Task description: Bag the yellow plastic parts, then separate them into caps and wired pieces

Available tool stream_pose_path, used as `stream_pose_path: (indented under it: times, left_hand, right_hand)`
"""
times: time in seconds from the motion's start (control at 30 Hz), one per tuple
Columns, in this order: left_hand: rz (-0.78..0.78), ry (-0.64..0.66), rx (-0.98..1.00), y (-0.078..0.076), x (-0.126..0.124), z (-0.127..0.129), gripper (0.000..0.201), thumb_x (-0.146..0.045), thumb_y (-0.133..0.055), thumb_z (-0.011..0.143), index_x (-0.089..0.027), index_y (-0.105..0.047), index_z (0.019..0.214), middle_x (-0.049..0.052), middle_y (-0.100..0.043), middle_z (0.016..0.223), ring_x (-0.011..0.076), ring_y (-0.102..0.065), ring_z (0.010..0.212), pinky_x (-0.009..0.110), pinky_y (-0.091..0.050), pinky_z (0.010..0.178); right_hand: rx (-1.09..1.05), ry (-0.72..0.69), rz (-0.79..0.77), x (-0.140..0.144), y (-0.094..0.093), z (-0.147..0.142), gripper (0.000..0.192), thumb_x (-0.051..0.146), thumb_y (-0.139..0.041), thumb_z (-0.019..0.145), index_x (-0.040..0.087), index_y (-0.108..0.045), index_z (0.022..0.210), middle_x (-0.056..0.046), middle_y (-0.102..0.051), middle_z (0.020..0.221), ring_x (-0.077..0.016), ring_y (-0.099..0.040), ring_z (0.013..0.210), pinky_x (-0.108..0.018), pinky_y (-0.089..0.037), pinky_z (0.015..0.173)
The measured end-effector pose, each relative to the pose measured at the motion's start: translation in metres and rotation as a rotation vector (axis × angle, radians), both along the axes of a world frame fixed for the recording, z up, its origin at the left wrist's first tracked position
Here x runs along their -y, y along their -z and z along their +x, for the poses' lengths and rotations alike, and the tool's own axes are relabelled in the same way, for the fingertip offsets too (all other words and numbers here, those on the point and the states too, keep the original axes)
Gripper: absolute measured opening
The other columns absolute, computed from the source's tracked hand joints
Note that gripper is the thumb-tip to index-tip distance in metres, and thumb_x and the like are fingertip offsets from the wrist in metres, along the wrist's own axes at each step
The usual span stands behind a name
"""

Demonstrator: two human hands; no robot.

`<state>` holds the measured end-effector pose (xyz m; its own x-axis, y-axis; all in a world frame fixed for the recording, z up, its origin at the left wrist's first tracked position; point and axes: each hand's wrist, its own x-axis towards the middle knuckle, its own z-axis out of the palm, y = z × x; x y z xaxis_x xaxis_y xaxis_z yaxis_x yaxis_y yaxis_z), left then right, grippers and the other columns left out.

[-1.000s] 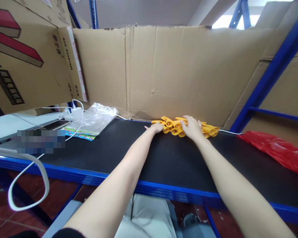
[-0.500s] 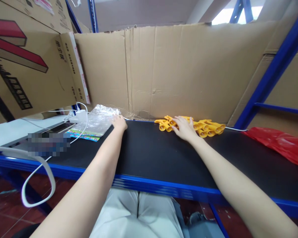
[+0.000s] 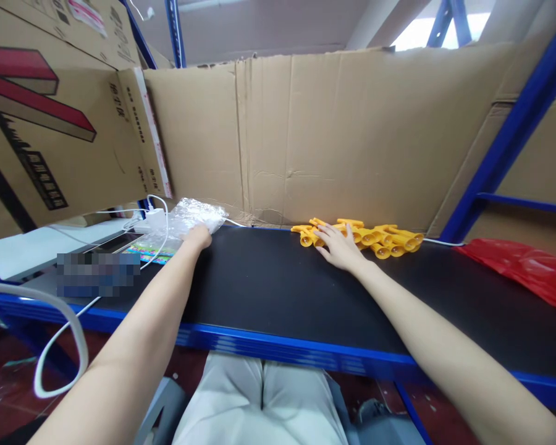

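Clear plastic bags (image 3: 192, 212) with a colourful printed strip lie on the left part of the black shelf. My left hand (image 3: 197, 237) rests at their right side; its fingers are bent away from view, so whether they grip the film is hidden. A row of yellow plastic pieces with round, funnel-like ends (image 3: 384, 241), looking like small flashlights, lies along the back of the shelf. My right hand (image 3: 340, 247) is open, fingers spread, its fingertips over the left part of the row.
A red plastic bag (image 3: 523, 266) lies at the right. White cables and a charger (image 3: 155, 217) sit left of the clear bags, and a thick white cable loop (image 3: 81, 346) hangs over the shelf's left front. Cardboard (image 3: 352, 136) walls the back; a blue rail (image 3: 282, 346) edges the front.
My left hand has moved left and nearer to me over the clear bags, and the film looks more crumpled. My right hand has shifted slightly left, its fingers more spread.
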<state>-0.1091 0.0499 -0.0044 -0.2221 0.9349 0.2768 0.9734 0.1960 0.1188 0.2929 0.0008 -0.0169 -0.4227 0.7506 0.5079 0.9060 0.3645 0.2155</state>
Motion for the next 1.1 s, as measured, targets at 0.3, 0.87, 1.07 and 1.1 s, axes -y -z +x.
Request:
stream_pose_path:
  times: [0.3,0.87,1.07,1.1]
  left_hand:
    - [0.157,0.712,-0.271,-0.025,0.053,0.091,0.063,-0.006,-0.026,0.083,-0.026,-0.021,0.143,0.003,-0.019,0.150,0.0205,-0.015,0.138,0.055,-0.001,0.109]
    - [-0.251,0.666,0.455,-0.004,0.025,0.113,0.040,-0.051,-0.059,0.070,-0.014,-0.067,0.057,-0.002,-0.053,0.043,0.0106,-0.045,0.046,0.022,-0.033,0.048]
    - [-0.112,0.538,0.628,0.006,0.020,0.107,0.033,-0.045,-0.062,0.067,-0.015,-0.069,0.058,0.002,-0.062,0.053,0.0130,-0.055,0.056,0.023,-0.040,0.057]
    - [-0.091,0.526,0.636,0.009,0.019,0.104,0.031,-0.045,-0.063,0.066,-0.015,-0.069,0.060,0.003,-0.066,0.060,0.0159,-0.060,0.066,0.024,-0.043,0.064]
  right_hand:
    - [-0.019,-0.003,0.002,0.001,-0.001,0.000,0.045,0.027,-0.039,0.086,0.021,-0.045,0.130,-0.009,-0.039,0.140,-0.0260,-0.031,0.131,-0.062,-0.008,0.104]
    - [0.034,0.047,0.007,-0.011,-0.017,-0.028,0.040,0.028,-0.035,0.089,0.016,-0.052,0.122,-0.013,-0.049,0.130,-0.0263,-0.041,0.120,-0.052,-0.022,0.100]
    - [0.102,0.162,-0.196,-0.026,-0.018,-0.040,0.038,0.036,-0.034,0.090,0.020,-0.061,0.112,-0.012,-0.056,0.120,-0.0262,-0.040,0.120,-0.060,-0.011,0.101]
    - [0.103,0.189,-0.209,-0.027,-0.017,-0.042,0.040,0.038,-0.033,0.090,0.019,-0.062,0.110,-0.013,-0.058,0.118,-0.0264,-0.041,0.120,-0.060,-0.009,0.101]
